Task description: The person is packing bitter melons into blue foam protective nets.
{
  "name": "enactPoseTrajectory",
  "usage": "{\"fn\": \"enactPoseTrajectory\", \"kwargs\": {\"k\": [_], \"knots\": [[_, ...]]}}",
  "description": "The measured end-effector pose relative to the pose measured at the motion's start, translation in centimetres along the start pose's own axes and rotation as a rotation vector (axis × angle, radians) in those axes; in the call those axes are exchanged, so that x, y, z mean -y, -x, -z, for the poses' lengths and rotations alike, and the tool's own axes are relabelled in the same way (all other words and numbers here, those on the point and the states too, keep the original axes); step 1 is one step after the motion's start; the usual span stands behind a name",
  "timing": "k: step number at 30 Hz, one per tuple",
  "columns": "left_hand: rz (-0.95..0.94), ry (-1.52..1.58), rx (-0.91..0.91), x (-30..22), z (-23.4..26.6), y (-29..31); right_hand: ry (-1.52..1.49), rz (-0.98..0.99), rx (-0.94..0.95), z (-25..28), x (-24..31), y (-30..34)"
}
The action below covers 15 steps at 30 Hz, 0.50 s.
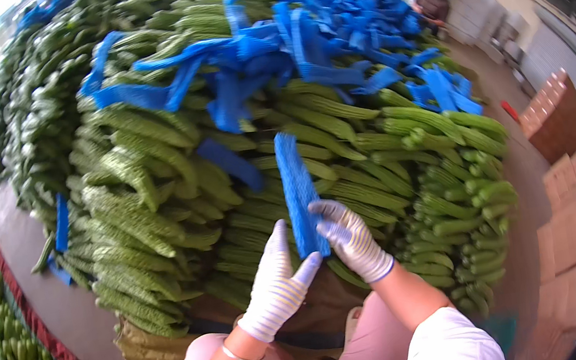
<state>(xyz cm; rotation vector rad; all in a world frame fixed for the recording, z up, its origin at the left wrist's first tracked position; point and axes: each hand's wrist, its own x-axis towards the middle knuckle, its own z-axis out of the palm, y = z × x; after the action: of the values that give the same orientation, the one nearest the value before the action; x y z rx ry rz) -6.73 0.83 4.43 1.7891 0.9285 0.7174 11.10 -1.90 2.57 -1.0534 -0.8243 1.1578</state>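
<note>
Blue foam net sleeve (298, 192) pinched between knit-gloved hands.

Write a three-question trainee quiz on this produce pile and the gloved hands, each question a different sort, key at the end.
1. True or false: both hands hold the blue net sleeve.
2. Which colour are the gloves? A) black B) white C) red
3. Fill in: loose blue sleeves lie on top of the pile of green ____.

Key
1. True: the left hand pinches its lower end and the right hand grips its side.
2. B
3. gourds, long and bumpy
</note>
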Motion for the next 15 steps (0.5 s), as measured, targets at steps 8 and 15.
{"fn": "enactPoseTrajectory", "kwargs": {"k": [8,15], "knots": [[0.082,0.326,0.269,-0.3,-5.1,0.7,-0.222,-0.037,-0.122,4.0,-0.8,6.9],[-0.094,-0.048,0.095,-1.5,-5.7,1.8,1.031,0.224,0.048,7.3,-0.4,9.5]]}}
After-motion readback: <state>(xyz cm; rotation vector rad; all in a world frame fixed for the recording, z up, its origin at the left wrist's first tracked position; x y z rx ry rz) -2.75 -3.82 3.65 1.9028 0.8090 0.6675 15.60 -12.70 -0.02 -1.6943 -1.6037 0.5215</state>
